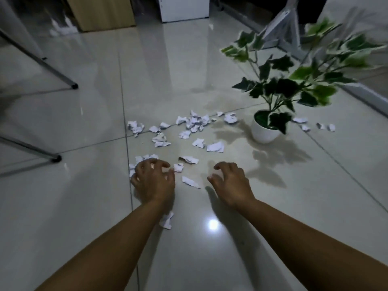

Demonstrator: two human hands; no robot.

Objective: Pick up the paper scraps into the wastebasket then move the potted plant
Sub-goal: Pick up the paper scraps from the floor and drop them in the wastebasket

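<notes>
Two bare hands reach down over a glossy tiled floor [84, 196]. The left hand [153, 181] sits at about 9 o'clock from frame centre, fingers curled like a claw over a small cluster of paper scraps [140, 159]; whether it actually grips any, cannot tell (fingertips hide the contact). The right hand [230, 183] is at about 5 o'clock from centre, fingers also bent and spread apart, hovering or touching the tile with no paper visibly in it. Between the two hands lies one flat torn scrap [190, 182], and another small scrap [178, 167] sits just beside the left hand's fingertips. One more crumpled scrap [167, 221] lies next to the left forearm, at 6 o'clock from that hand.

The main scatter of scraps [195, 122] spreads at 12 o'clock from the hands, a loose band running left to right across a tile seam. A few more bits [319, 125] lie at 3 o'clock, beyond the pot. The potted plant [287, 85] stands upright at 2 o'clock in a white pot [264, 133], green-and-white leaves spreading up and right (leaves blurred). Metal chair legs [56, 158] at 9 o'clock, far left. A wooden cabinet [100, 13] at 11 o'clock, a white unit [184, 7] at 12.
</notes>
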